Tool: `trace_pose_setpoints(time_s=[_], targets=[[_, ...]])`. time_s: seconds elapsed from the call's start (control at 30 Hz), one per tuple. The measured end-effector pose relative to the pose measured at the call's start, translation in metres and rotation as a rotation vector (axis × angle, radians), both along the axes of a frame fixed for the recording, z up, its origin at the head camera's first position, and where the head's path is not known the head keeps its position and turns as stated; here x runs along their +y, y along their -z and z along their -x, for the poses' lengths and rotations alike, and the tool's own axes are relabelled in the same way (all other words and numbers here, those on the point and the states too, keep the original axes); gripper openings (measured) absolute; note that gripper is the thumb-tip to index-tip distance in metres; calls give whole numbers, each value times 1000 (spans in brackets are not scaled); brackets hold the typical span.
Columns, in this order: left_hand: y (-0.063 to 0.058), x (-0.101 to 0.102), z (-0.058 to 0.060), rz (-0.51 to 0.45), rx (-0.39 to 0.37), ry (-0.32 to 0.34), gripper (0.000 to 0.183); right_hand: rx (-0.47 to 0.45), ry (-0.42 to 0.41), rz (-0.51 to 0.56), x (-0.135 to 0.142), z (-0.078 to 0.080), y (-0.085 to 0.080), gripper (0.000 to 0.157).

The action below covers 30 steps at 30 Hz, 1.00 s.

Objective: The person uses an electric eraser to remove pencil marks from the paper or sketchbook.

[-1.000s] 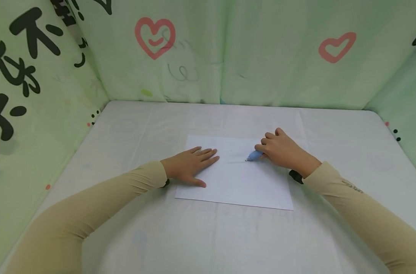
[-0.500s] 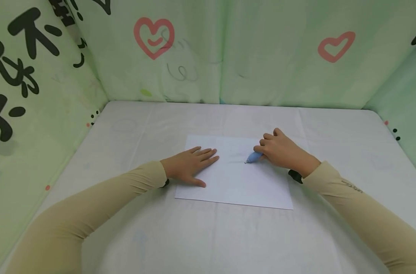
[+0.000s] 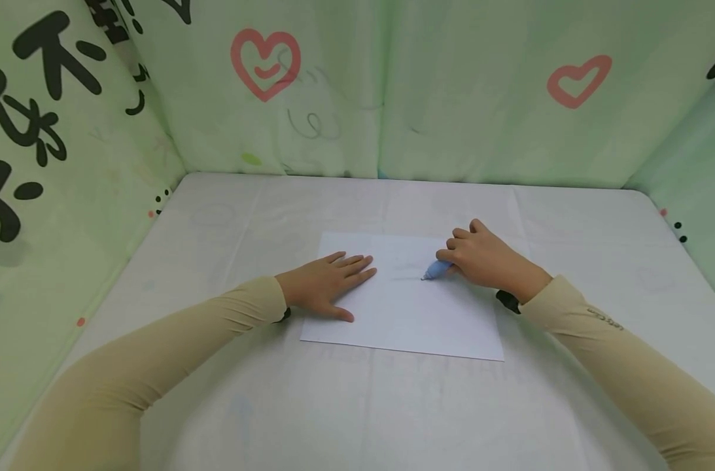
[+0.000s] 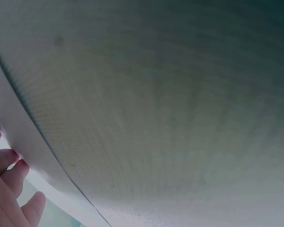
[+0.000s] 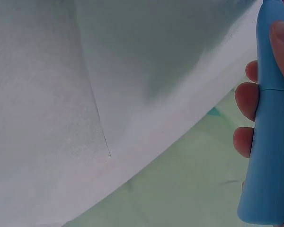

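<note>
A sheet of white paper (image 3: 401, 320) lies on the white-covered table. My left hand (image 3: 328, 284) rests on its left part with fingers spread, and some of those fingers (image 4: 12, 179) show at the edge of the left wrist view. My right hand (image 3: 483, 258) grips a thick blue pen-shaped tool (image 5: 272, 146), rounded at its back end, with a seam round the body. In the head view the narrow tip of the tool (image 3: 436, 269) points down-left at the paper, beside faint grey lines (image 3: 413, 279). Whether the tip touches the sheet is too small to tell.
The table (image 3: 333, 405) has a white cloth over it. Green curtains (image 3: 451, 98) printed with hearts and black characters hang behind it and at both sides. Dark bands (image 3: 508, 301) show at the wrists below the beige sleeves (image 3: 616, 353).
The tool's tip has shifted slightly down and left on the paper with my right hand, then stayed nearly still. My left hand has not moved.
</note>
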State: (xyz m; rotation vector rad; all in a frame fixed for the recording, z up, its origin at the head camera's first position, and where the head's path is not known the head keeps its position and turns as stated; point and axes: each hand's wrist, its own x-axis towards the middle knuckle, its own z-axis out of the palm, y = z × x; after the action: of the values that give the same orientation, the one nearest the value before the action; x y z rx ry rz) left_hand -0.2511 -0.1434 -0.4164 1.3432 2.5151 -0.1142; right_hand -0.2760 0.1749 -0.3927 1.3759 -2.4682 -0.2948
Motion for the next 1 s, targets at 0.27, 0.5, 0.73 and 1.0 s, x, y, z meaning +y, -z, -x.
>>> trace_pose_setpoints(time_s=[0.27,0.5,0.73,1.0], targets=[[1,0,0,5,-2,-3,91,-5,-6,7,-2,2,2,27],[1,0,0,5,-4,-7,91,5,-22,17,-4,2,0,28],[1,0,0,20,-5,-13,91,-18,-26,15,-5,2,-2,27],[-1,1,-1,23,-14,-17,91,-17,-17,-5,-7,2,-2,26]])
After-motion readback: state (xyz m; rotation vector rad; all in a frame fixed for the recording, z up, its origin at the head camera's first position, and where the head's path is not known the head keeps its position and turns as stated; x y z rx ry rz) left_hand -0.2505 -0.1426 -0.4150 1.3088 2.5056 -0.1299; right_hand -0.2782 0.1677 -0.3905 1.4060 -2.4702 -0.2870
